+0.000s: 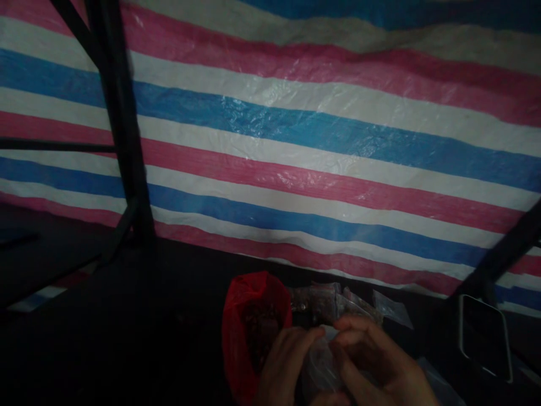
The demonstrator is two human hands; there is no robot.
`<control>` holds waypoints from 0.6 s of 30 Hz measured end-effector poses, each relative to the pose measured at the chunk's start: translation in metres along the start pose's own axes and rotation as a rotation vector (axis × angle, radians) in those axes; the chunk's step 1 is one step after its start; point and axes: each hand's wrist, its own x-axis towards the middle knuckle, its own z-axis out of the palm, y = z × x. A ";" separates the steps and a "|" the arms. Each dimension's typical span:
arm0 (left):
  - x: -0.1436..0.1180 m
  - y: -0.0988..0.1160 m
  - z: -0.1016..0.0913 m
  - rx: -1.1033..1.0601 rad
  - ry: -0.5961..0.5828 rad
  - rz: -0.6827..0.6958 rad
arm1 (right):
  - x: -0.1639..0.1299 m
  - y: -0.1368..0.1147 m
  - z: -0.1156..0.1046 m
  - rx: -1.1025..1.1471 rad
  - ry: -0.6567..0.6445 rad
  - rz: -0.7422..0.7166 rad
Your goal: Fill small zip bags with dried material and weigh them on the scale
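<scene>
Left hand (287,361) and right hand (382,361) pinch a clear plastic bag (322,366) beside an open red bag (234,338). Any print on small packets (324,300) behind: too dim to read.

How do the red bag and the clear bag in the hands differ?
The red bag is strongly coloured, while the clear bag is pale and see-through. The red bag sits open with dark contents showing; the clear bag is held between the left hand and right hand. Both look like thin plastic.

Red bag (234,338), obstacle beside left hand (285,366)
</scene>
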 end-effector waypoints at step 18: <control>0.035 -0.012 -0.089 0.091 0.534 -0.653 | 0.042 -0.007 0.080 -0.655 -0.289 -0.208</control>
